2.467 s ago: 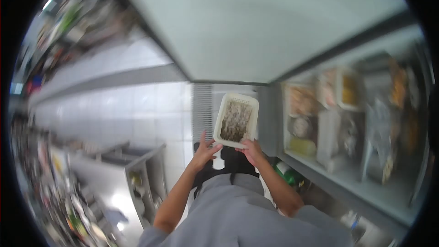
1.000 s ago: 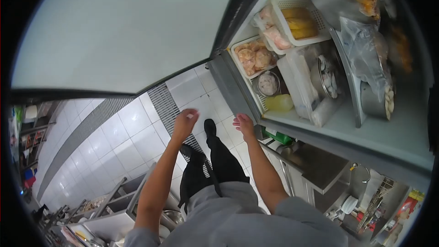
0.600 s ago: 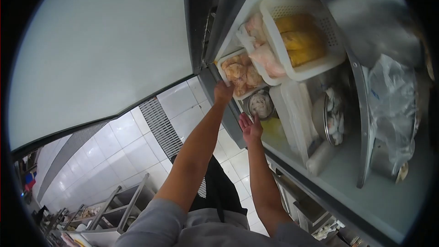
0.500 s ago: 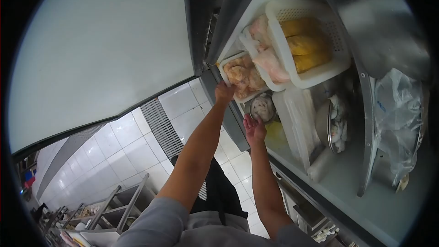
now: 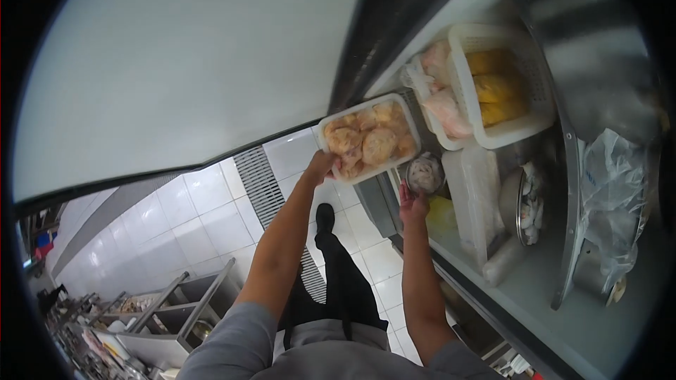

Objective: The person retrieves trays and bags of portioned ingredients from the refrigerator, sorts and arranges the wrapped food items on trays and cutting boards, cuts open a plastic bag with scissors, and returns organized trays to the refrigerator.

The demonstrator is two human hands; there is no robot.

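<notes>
My left hand grips the near left edge of a white basket filled with pale orange meat pieces. The basket is partly out over the front edge of the fridge shelf. My right hand is beside a round metal bowl with greyish contents, fingers apart and nothing seen in them. A bag of yellow liquid lies just to its right. Farther in are a tray with pink bagged meat and a white basket of yellow items.
The open fridge door fills the upper left. A long plastic-wrapped white block, a metal bowl and a clear bag are deeper inside. Steel racks stand lower left on the tiled floor.
The basket of meat pieces has come out of the fridge toward the left, with my left hand on its edge. My right hand stays near the round bowl. Earlier, both hands held another basket.
</notes>
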